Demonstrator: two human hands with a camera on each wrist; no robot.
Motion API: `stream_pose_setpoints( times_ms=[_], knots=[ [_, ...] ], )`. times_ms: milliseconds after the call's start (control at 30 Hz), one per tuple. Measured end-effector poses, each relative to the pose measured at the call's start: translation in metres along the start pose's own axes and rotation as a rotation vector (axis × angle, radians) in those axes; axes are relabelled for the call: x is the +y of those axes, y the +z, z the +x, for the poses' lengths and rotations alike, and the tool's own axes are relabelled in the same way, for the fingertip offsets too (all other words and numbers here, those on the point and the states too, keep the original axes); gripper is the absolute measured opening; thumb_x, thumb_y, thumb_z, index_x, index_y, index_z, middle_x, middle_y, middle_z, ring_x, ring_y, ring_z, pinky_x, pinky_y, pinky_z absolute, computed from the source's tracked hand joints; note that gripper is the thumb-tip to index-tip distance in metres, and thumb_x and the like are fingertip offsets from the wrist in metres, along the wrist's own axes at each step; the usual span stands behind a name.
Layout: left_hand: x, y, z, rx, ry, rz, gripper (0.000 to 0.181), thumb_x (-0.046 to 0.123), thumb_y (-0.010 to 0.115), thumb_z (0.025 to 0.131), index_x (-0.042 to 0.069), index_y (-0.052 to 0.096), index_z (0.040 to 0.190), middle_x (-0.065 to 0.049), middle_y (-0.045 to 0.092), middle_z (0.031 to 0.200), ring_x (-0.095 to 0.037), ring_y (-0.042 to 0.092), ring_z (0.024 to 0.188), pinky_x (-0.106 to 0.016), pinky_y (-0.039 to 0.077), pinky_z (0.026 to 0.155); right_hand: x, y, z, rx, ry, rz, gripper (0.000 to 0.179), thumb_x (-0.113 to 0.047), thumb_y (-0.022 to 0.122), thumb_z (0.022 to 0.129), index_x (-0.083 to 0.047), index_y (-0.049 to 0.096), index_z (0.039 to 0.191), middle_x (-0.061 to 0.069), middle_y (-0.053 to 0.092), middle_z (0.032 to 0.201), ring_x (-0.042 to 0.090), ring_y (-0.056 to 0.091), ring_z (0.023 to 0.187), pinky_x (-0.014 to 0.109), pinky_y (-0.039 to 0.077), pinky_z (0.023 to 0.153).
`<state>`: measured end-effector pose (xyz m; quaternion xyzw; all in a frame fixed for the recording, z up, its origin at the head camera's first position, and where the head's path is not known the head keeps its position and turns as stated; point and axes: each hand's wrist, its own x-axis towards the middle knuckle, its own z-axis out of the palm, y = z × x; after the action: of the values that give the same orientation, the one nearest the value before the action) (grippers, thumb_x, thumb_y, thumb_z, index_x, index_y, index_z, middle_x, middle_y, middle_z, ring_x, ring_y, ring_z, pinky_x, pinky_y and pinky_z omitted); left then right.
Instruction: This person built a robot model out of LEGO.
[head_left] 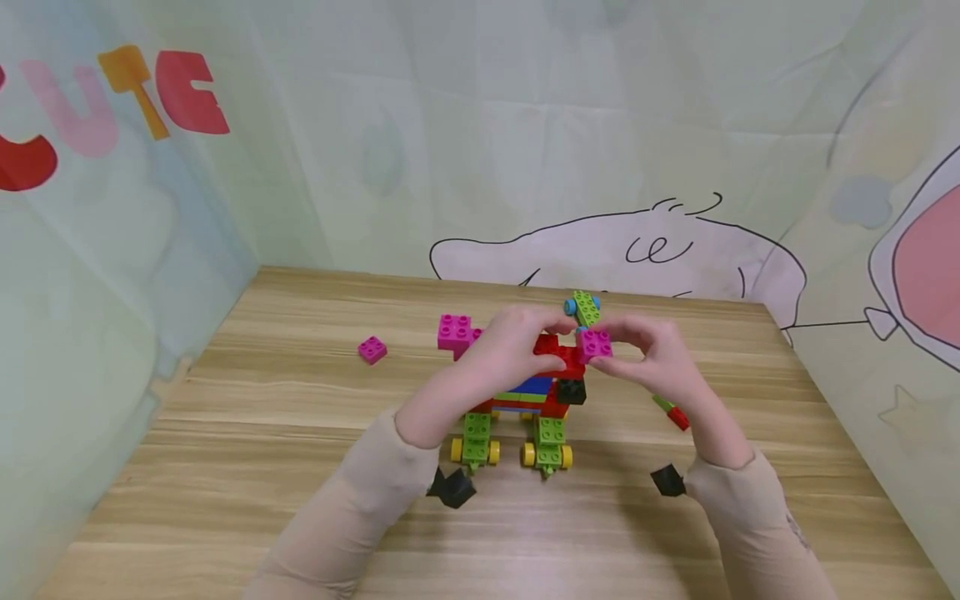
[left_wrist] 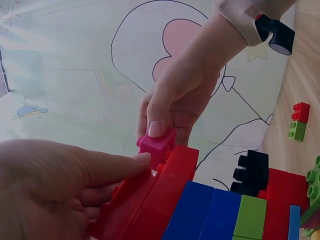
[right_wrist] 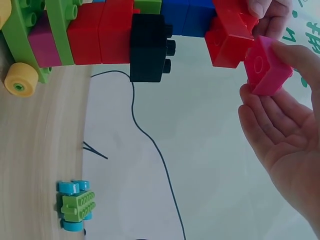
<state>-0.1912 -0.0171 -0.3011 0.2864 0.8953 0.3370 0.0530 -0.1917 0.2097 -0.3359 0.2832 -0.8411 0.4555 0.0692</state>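
A toy block model on green legs with yellow wheels (head_left: 567,456) stands in the middle of the table. My left hand (head_left: 506,354) grips its top, thumb on one side of the red bricks (left_wrist: 172,182) and fingers curled at the other. Between thumb and fingers, my right hand (head_left: 663,362) pinches a magenta brick (head_left: 596,345). In the right wrist view that brick tilts right at the end of the red ones. Below the red layer are blue bricks (left_wrist: 204,210), and a black brick (right_wrist: 148,47) sticks out from the model's right end.
A loose magenta brick (head_left: 372,350) lies to the left on the table (head_left: 285,417). Behind the right hand is a green wheeled base with blue wheels (head_left: 585,308). A red and green piece (head_left: 677,416) lies to the right, under the forearm. Printed cloth walls enclose the table.
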Motion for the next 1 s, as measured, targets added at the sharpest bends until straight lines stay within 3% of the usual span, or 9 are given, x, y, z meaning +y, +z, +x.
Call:
stream_pose_setpoints(
  times_ms=[433,1000],
  knots=[
    [-0.0031,-0.0004,-0.0009,-0.027,0.015,-0.004,0.053,0.015,0.076,0.085,0.009,0.059,0.135,-0.005,0.063,0.133,-0.019,0.059,0.122,-0.031,0.050,0.101,0.0045,0.0023,-0.0021,-0.033,-0.061,0.053,0.033,0.007,0.074,0.080,0.002,0.068,0.112,0.015,0.071,0.107,0.005,0.064,0.102,0.017,0.048,0.096],
    [-0.0030,-0.0001,-0.0002,-0.022,-0.009,-0.014,0.051,0.014,0.075,0.085,0.010,0.060,0.134,-0.005,0.065,0.131,-0.019,0.060,0.121,-0.032,0.050,0.101,-0.0003,0.0025,-0.0024,-0.037,-0.020,-0.018,0.032,0.002,0.077,0.079,0.000,0.071,0.110,0.011,0.070,0.107,0.004,0.062,0.100,0.015,0.047,0.095]
  ],
)
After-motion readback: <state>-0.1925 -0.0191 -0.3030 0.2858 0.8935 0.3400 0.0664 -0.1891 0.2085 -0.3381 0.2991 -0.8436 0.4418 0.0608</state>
